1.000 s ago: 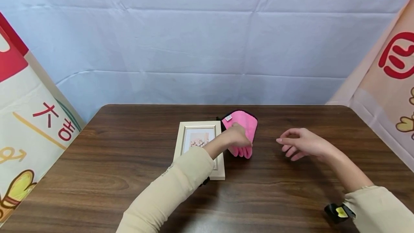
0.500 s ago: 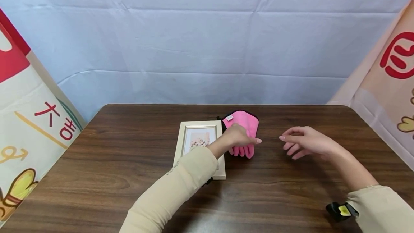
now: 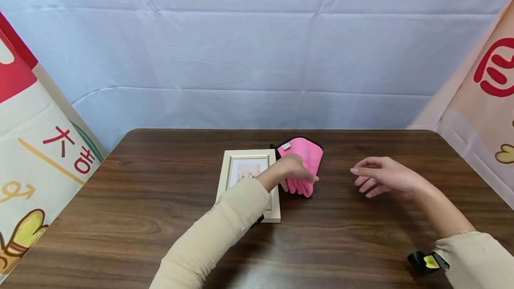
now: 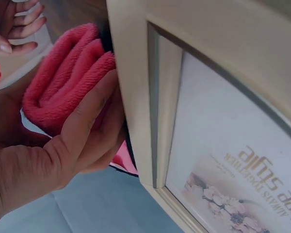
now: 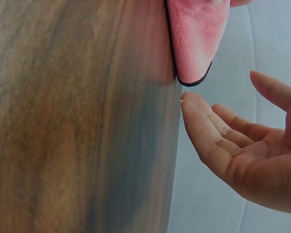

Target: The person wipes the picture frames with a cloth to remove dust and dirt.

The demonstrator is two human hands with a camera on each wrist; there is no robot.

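A folded pink plush cloth (image 3: 309, 151) with black edging and a small white tag lies on the table. My left hand (image 3: 296, 167) grips its near part. In the left wrist view, the fingers (image 4: 89, 109) lie along one side of the folded cloth (image 4: 70, 80), and the thumb is partly hidden behind it. My right hand (image 3: 389, 176) hovers to the right of the cloth, apart from it, fingers loosely bent and holding nothing. A cream picture frame (image 3: 274, 214) lies just left of the cloth, partly covered by my left forearm.
The brown wooden table (image 3: 152, 182) stands before a pale blue-white curtain (image 3: 241, 57). Printed cloths hang at the left (image 3: 44, 164) and right (image 3: 478, 115) sides. Black straps show at both sleeves.
My left thumb swung out to the right and then came back against the cloth. The cloth's far end shifted slightly right. My right hand drifted a little to the right.
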